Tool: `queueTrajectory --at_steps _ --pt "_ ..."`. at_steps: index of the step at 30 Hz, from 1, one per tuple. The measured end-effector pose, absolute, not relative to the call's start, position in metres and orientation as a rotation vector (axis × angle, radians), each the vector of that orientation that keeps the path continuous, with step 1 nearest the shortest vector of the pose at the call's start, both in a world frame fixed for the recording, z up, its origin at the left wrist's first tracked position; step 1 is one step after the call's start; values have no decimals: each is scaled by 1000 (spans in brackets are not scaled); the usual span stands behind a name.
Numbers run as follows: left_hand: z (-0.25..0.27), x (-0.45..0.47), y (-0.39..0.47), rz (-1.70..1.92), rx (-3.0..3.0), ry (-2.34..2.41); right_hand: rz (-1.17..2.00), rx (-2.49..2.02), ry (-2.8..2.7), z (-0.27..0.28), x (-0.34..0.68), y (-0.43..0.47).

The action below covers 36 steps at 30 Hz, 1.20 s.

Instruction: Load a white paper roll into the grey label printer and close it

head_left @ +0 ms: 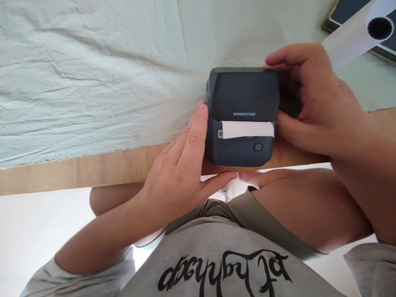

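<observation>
A dark grey label printer [244, 90] marked NIIMBOT sits at the front edge of the table. A strip of white label paper [247, 129] sticks out of its front slot, above a round power button [258, 147]. My left hand [182, 165] is pressed along the printer's left side, its thumb stretched past the lower front edge. On the other side, my right hand [318, 99] curves around the right side, with the thumb low and the fingers toward the back corner. Some right fingertips are hidden behind the printer or in shadow.
A pale, wrinkled cloth [93, 82] covers the table, leaving a wooden edge strip [77, 169] bare along the front. At the upper right a white tube-shaped stand [349, 41] crosses over a dark flat device [346, 12]. My legs are below the edge.
</observation>
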<state>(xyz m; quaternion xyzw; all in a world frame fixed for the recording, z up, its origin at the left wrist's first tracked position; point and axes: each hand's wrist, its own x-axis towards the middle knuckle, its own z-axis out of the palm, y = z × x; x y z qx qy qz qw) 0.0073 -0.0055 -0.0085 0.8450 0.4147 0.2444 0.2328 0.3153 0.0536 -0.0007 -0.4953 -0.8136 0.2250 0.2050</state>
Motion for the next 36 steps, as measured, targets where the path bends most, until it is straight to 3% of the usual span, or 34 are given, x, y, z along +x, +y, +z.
queueTrajectory --at_steps 6,12,17,28,36 --pt "-14 10 -2 761 2263 1124 669 -1473 -2198 9 304 46" --pt "-12 11 -1 714 2302 1224 462 -1543 -2195 8 296 44" --pt "-6 13 3 580 2181 1394 665 -1536 -2143 9 291 43" --pt "5 16 3 500 2182 1531 733 -1544 -2101 9 294 42" --pt "-12 -6 6 722 2160 1187 1084 -1570 -1847 29 299 48"
